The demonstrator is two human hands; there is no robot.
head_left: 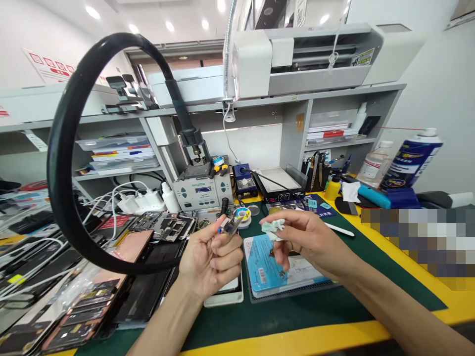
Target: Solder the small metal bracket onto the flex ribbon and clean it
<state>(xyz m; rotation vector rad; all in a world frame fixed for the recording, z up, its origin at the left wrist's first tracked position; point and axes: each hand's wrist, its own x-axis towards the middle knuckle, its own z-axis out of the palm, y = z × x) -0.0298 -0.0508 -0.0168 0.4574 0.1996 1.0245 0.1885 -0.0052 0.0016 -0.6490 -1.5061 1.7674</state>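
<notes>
In front of me, my left hand (213, 264) is closed, thumb and fingers pinching a small shiny metal piece (232, 226) with a pointed end and a bit of white and blue beside the thumb. Its exact kind I cannot make out. To the right, my right hand (304, 235) grips a crumpled pale green wipe (273, 226) between thumb and fingers. The two hands are apart, raised over the bench. Beneath the right hand lies a blue-and-white printed packet (263, 264) on a clear folder. A white-framed device (226, 299) lies partly hidden under the left hand.
Opened phones and phone boards (92, 296) crowd the left side. A thick black hose (61, 148) arcs over them from a grey soldering station (202, 193). A solder spool (243, 215), a heating plate (280, 183) and a spray can (411, 160) stand behind the green mat (389, 291).
</notes>
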